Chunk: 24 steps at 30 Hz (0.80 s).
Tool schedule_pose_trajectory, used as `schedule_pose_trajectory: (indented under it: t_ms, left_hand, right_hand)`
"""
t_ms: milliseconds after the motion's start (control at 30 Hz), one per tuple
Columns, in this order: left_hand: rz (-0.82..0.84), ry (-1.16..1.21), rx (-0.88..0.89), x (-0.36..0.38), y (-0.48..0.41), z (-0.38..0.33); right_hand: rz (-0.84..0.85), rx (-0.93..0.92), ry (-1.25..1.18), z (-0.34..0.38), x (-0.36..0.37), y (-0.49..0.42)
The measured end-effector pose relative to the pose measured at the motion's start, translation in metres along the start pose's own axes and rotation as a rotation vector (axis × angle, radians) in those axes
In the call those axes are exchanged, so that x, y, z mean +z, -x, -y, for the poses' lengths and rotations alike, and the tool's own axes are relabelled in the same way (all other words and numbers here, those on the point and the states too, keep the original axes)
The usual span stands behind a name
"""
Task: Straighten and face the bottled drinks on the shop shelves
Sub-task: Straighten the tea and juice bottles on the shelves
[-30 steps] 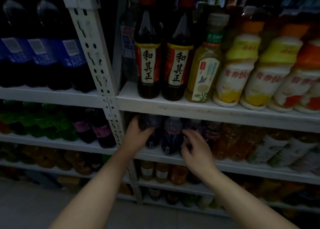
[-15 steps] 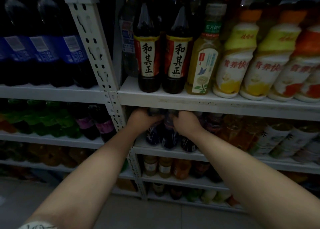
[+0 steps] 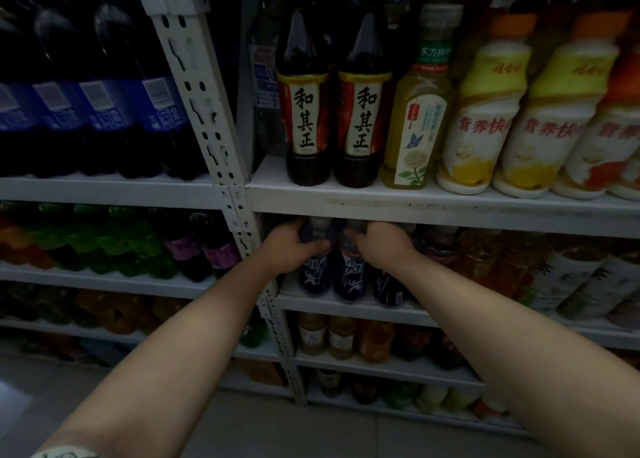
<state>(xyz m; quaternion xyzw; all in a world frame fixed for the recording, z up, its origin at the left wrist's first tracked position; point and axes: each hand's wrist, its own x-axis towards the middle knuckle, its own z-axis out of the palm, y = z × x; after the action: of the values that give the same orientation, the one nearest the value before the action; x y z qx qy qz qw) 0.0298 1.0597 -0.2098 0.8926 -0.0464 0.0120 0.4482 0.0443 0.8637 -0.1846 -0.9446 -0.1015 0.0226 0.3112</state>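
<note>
Nearest the camera, two bare forearms point(image 3: 194, 336) are stretched out side by side toward the second shelf point(image 3: 346, 307) of the right bay. The left hand point(image 3: 285, 248) is curled round the shoulder of the leftmost bottle point(image 3: 313, 277) in a row of small dark-blue bottles point(image 3: 346, 288), thumb laid across its front; the right hand point(image 3: 386, 246) is closed on the top of the middle bottle point(image 3: 350, 267), just beside. The hands are close together but not touching, each clamped on its own bottle. A third bottle point(image 3: 388, 289) of the row stands partly hidden under the right wrist.

The step in hand is judged to be the turning and squaring of these bottles. It is best done by twisting each from the neck with the base kept flat on the shelf, until the white lettering is centred outward, then drawing it level with the front lip (the upper shelf point(image 3: 433, 204) close overhead leaves little room for lifting). The writing on these labels is too dim to be read.

Farther up, on that upper shelf, two dark tea bottles point(image 3: 303, 118) are faced well, 和其正 being plainly legible. Beside them a yellow-green bottle point(image 3: 415, 125) is marked 东方树 at the neck, and the white-and-yellow bottles point(image 3: 481, 135) show 营养快. In the left bay the large blue-labelled bottles point(image 3: 104, 107) are turned with barcodes outward
</note>
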Motion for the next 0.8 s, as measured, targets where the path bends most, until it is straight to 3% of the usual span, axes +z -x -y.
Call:
schedule_pose_trajectory:
  t_ms: [367,500,667,800]
  left_hand:
    - [-0.194,-0.019,0.038,0.012,0.004,0.003]
    - [-0.174,-0.028,0.058,0.019,0.002,0.000]
    - [-0.140,-0.047,0.072,0.017,-0.001,0.001]
    - [-0.118,-0.059,0.023,0.015,-0.002,0.004]
  right_hand:
    - [0.008,-0.004,-0.131,-0.003,0.000,-0.001]
    - [0.006,-0.006,-0.142,-0.005,0.000,0.000]
    - [-0.143,-0.202,-0.195,-0.023,-0.010,0.031]
    - [-0.384,-0.267,-0.134,-0.074,-0.035,0.068]
